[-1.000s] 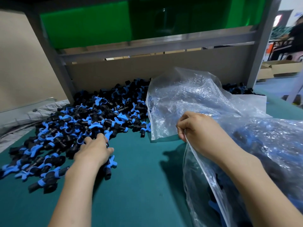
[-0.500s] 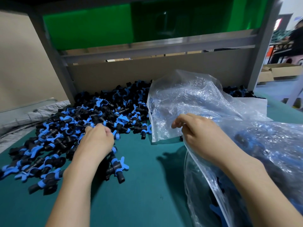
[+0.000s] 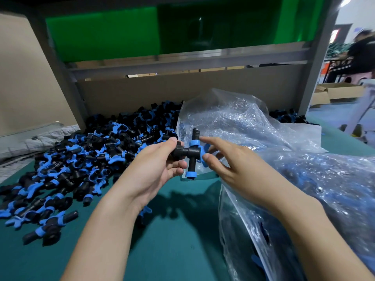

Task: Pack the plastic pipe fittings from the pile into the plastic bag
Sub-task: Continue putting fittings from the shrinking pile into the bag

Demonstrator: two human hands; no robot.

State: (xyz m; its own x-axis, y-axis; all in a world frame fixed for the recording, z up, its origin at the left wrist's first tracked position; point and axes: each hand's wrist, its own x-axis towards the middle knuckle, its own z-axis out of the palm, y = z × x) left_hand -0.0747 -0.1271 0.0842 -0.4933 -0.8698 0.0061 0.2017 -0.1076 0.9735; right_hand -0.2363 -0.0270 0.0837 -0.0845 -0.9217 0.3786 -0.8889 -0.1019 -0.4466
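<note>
Left hand (image 3: 156,167) grips a black-and-blue fitting (image 3: 191,153) above the green worktop (image 3: 172,240). Right hand (image 3: 233,165), fingers (image 3: 209,139) extended, touches its blue collar. Pile (image 3: 91,155) left, clear bag (image 3: 284,159) right.

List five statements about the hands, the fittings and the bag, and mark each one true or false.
1. The left hand holds a black fitting with blue rings. True.
2. The right hand is curled round the edge of the plastic bag. False: its fingers are stretched out towards the held fitting.
3. The pile of fittings lies left of the bag on the green table. True.
4. The bag is empty. False: dark and blue fittings show through the plastic.
5. The held fitting rests on the table. False: it is held up in the air, in front of the bag.
</note>
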